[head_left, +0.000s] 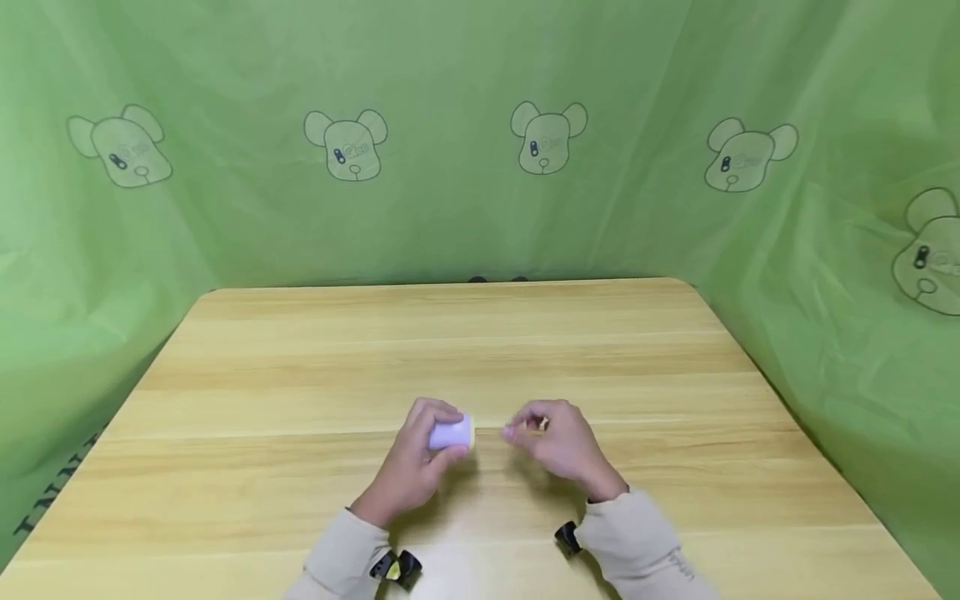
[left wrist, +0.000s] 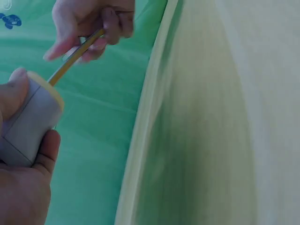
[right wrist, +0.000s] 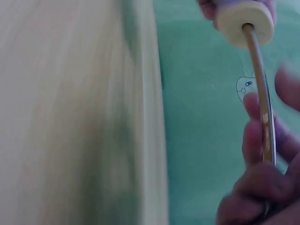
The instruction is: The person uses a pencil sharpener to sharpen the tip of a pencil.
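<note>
My left hand [head_left: 411,460] grips a small lavender pencil sharpener [head_left: 450,432], thumb on one side and fingers on the other. Its cream end face [right wrist: 234,28] points right and has a round hole. A yellow-brown pencil [left wrist: 75,58] has its tip inside that hole, so the point is hidden. On the other end of the pencil is my right hand [head_left: 558,437], its lower fingers curled around the shaft. In the right wrist view a blurred fingertip [right wrist: 287,88] stands off the pencil. Both hands are above the table, close together.
A wood-grain table [head_left: 465,350] spreads out under the hands, its far edge [head_left: 337,287] well beyond them. Green cloth [head_left: 450,217] printed with bear heads hangs behind and along both sides. Black wrist devices [head_left: 397,569] sit at the beige sleeves [head_left: 637,537].
</note>
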{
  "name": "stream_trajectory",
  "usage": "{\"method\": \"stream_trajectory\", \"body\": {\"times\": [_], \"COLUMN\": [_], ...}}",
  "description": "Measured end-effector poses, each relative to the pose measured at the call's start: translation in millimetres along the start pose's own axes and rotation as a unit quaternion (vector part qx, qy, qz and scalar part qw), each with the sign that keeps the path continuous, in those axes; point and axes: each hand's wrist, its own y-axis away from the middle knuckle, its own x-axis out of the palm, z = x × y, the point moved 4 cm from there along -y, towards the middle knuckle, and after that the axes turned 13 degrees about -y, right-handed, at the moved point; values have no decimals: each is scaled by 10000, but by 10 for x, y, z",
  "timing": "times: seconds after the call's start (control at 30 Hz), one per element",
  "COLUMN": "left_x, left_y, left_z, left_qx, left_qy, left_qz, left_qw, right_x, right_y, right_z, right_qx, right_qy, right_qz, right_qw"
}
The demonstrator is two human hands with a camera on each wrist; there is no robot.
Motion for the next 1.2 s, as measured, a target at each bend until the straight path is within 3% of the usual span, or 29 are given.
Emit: {"method": "stream_trajectory", "body": {"times": [0.1,0.2,0.3,0.6,0.73,0.87,1.03,1.2], "left_x": [-41,-53,-27,-23,8,27,44,32], "left_y": [-19,-28,-32,-33,-22,-14,-12,-24], "left_z": [25,46,51,12,3,12,0,-32], "left_qx": [-279,-479,-619,-1111,-1209,-1180,-1042,-659], "left_qy": [-43,-34,20,417,441,353,308,146], "left_qz": [-196,-237,-205,-231,-88,-55,-66,-207], "left_qw": [9994,9986,9979,9927,9916,9924,9941,9975], "right_x": [27,60,85,139,157,173,173,166], "right_y": [14,53,100,143,146,136,123,96], "right_z": [90,165,211,235,204,181,152,130], "right_qx": [-1185,-2061,-2608,-3491,-3539,-3396,-2893,-2443], "right_qy": [877,1753,2185,1552,1491,1431,1295,1004], "right_qz": [-541,-1234,-1713,-1906,-1980,-1924,-1806,-1581], "right_qw": [9876,9548,9246,9043,9018,9095,9311,9514]}}
